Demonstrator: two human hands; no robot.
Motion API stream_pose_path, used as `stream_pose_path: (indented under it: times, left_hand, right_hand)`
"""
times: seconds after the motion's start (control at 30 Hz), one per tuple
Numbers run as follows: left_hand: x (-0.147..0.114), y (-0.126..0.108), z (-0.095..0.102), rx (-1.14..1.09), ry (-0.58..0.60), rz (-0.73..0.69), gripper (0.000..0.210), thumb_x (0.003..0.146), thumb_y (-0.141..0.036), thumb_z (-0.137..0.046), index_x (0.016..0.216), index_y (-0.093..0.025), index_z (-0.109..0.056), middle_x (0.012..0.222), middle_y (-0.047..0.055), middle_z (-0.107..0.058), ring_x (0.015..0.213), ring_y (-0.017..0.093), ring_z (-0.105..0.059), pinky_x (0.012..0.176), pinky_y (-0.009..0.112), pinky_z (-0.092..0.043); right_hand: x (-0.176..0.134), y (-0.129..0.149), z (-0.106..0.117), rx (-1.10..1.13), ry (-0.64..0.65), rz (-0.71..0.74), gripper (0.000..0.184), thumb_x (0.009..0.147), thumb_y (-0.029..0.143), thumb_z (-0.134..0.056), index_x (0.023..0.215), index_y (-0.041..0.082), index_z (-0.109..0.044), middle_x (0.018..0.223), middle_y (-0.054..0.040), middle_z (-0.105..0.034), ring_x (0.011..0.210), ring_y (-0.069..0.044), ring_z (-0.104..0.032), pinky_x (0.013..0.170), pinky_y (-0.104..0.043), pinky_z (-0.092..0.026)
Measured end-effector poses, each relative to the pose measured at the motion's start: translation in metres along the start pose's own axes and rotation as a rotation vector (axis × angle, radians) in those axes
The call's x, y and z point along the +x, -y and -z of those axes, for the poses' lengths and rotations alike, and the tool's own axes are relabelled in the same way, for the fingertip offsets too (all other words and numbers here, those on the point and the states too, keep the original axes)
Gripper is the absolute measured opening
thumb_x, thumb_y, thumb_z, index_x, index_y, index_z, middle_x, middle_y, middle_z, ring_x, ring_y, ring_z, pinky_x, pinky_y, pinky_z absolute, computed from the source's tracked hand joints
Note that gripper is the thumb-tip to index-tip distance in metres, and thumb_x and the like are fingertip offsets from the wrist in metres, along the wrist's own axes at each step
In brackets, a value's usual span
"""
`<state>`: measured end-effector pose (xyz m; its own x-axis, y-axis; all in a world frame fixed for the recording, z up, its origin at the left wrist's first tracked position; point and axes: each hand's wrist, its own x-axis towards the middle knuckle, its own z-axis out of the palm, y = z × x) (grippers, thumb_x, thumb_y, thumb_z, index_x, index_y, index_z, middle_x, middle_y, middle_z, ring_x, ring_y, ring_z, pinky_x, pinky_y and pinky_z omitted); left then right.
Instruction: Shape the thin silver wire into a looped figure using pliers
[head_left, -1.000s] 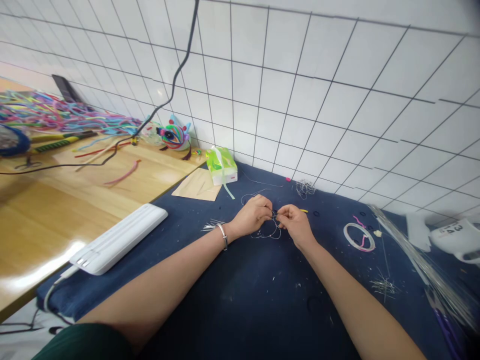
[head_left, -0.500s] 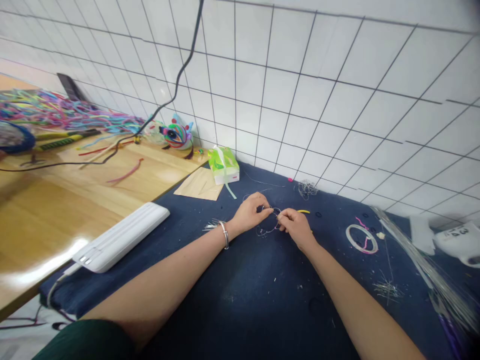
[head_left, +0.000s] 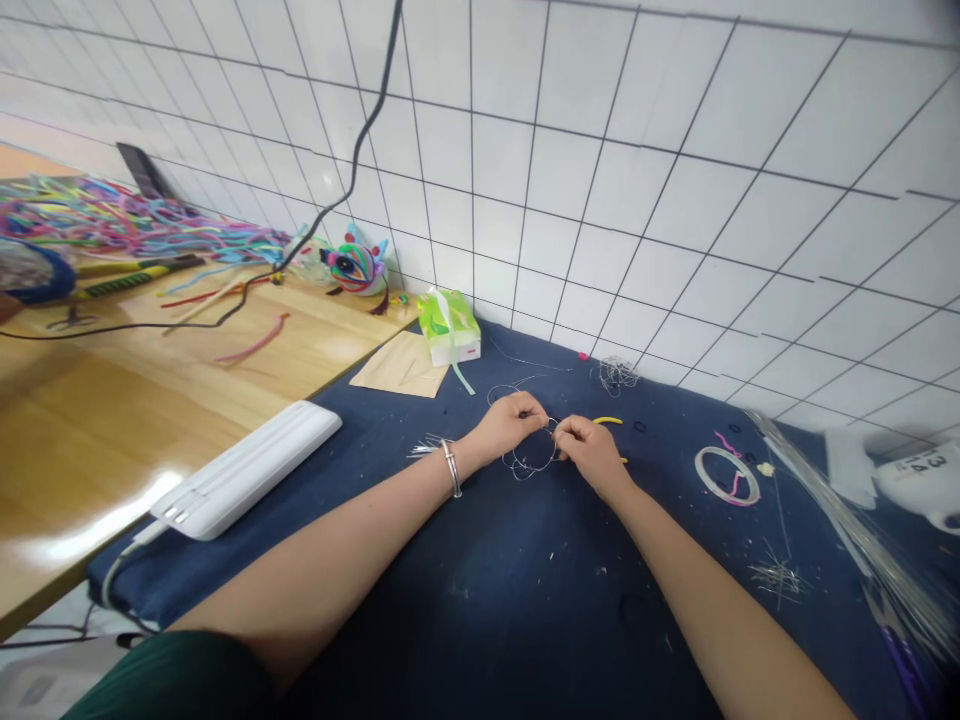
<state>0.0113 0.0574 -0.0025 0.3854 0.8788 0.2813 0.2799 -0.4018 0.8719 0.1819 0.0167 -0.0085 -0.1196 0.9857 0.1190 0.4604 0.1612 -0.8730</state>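
Note:
A thin silvery wire (head_left: 535,469), bent into loops, hangs between my two hands above the dark blue cloth. My left hand (head_left: 504,428), with a silver bangle at the wrist, pinches the wire from the left, its thumb and forefinger near the top of the loop. Close by on the right, my right hand (head_left: 594,452) pinches the same wire with closed fingertips. Yellow handles (head_left: 609,420) of a tool stick out behind my right hand, which hides most of it. A bunch of short wire pieces (head_left: 426,447) lies beside my left wrist.
A white power bank (head_left: 251,468) lies at the left, a green tissue pack (head_left: 450,325) and brown card (head_left: 401,366) behind. Tangled wire (head_left: 617,374) sits by the tiled wall. At right are a white ring (head_left: 726,476), long wires (head_left: 847,520) and a white cup (head_left: 919,485).
The wire loop below my hands shows larger and rounder than before. Both hands stay close together, still pinching, and the view has shifted slightly.

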Motion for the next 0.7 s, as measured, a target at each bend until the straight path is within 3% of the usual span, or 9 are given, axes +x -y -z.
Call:
stream_pose_path:
  times: [0.13,0.3,0.53,0.7]
  left_hand:
    - [-0.002,0.0,-0.009,-0.145,-0.081,0.089,0.012,0.073,-0.023,-0.055,0.066,-0.014,-0.059,0.071,0.001,-0.058,0.069,0.012,-0.052,0.066,0.024,-0.04]
    - [-0.002,0.002,-0.015,-0.3,-0.085,0.21,0.014,0.072,-0.027,-0.055,0.067,-0.013,-0.056,0.063,-0.001,-0.054,0.057,0.009,-0.047,0.055,0.021,-0.038]
    - [0.004,0.012,0.003,-0.36,-0.013,0.251,0.018,0.073,-0.032,-0.056,0.072,-0.014,-0.058,0.063,-0.001,-0.054,0.053,0.007,-0.047,0.047,0.018,-0.035]
    - [0.006,0.02,0.005,-0.351,-0.02,0.252,0.018,0.075,-0.033,-0.054,0.076,-0.015,-0.058,0.066,0.001,-0.056,0.054,0.008,-0.048,0.044,0.017,-0.033]
  right_hand:
    - [0.0,0.002,0.0,-0.003,-0.024,0.021,0.011,0.07,0.022,-0.044,0.069,0.019,-0.055,0.057,0.0053,-0.051,0.057,-0.01,-0.052,0.059,-0.022,-0.04]
    - [-0.001,0.003,0.0,0.006,-0.023,0.015,0.01,0.071,0.023,-0.046,0.07,0.019,-0.055,0.058,0.0048,-0.052,0.058,-0.01,-0.052,0.061,-0.022,-0.04]
    - [0.002,0.003,0.01,0.031,0.07,-0.066,0.025,0.078,0.038,-0.044,0.083,0.017,-0.058,0.07,-0.0008,-0.06,0.054,-0.01,-0.055,0.048,-0.02,-0.038]
    - [0.003,0.005,0.012,-0.009,0.103,-0.075,0.022,0.076,0.037,-0.049,0.08,0.017,-0.059,0.067,0.0003,-0.06,0.052,-0.009,-0.054,0.052,-0.02,-0.04]
